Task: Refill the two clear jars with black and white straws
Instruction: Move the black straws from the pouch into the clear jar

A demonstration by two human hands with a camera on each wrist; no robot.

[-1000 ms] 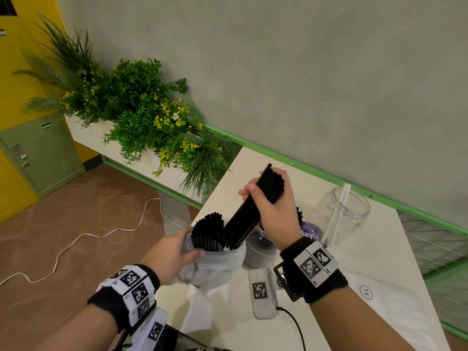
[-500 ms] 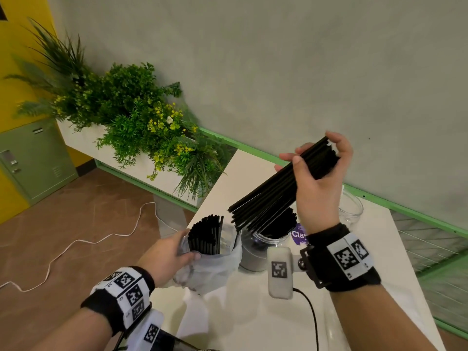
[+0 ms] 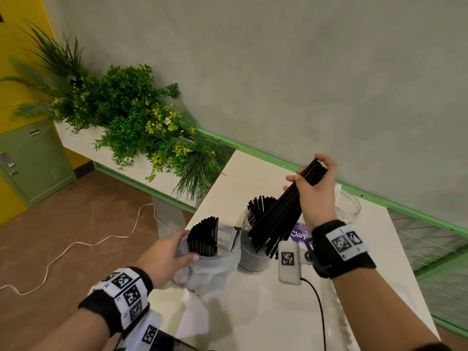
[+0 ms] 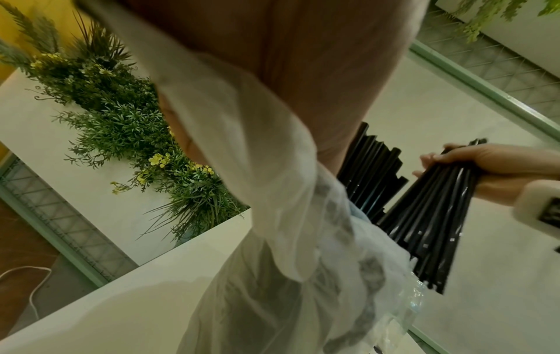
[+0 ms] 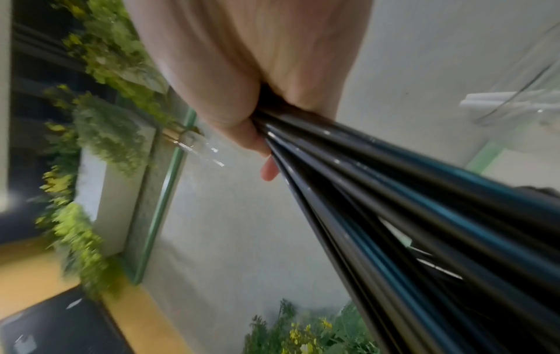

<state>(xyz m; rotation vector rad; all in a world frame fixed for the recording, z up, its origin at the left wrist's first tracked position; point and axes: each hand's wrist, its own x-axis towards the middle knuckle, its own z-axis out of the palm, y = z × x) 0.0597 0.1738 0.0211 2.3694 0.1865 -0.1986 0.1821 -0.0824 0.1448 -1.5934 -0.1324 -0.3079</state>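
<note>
My right hand [image 3: 309, 173] [image 5: 257, 71] grips the upper end of a bundle of black straws [image 3: 276, 219] [image 4: 433, 227] [image 5: 394, 215]. The bundle slants down to the left, and its lower ends hang at the clear jar [image 3: 249, 257], which holds more black straws. My left hand [image 3: 182, 252] grips the rim of a thin plastic bag [image 3: 215, 269] [image 4: 272, 191] in which black straws [image 3: 203, 236] [image 4: 372, 167] stand upright. A second clear jar [image 3: 348, 207] [image 5: 530, 79] stands behind my right hand with a white straw [image 5: 484, 100] in it.
The white table [image 3: 266, 312] ends at its left edge beside the bag; brown floor with a white cable [image 3: 76, 247] lies below. A planter of green plants [image 3: 131, 117] sits at the far left. The grey wall runs behind the jars. A black cable [image 3: 319, 307] crosses the table.
My right hand lifted the bundle out of the bag and carried it right. It now tilts steeper, lower ends down at the jar of black straws. My left hand stays on the bag.
</note>
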